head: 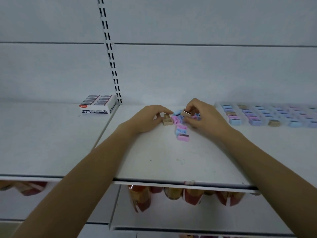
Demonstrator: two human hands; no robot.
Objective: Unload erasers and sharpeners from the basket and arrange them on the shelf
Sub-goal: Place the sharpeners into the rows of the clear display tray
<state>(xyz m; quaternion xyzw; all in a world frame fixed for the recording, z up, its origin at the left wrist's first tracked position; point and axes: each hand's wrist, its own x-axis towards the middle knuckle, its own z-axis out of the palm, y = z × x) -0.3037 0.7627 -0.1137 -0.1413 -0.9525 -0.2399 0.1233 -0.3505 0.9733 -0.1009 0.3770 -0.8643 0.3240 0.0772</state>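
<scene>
Our right hand [203, 118] has its grip pinched on a tan sharpener [187, 112] over the loose pile [181, 128] on the shelf [154, 160], and the tidy rows [265, 115] are off to its right, so it's the nearer one, while our left hand [149, 117] pinches the tan pair [167, 121].

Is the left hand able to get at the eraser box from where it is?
Probably yes. Only bare shelf lies between the left hand and the eraser box, which stands at the back left. It would first have to let go of the tan sharpeners.
</scene>
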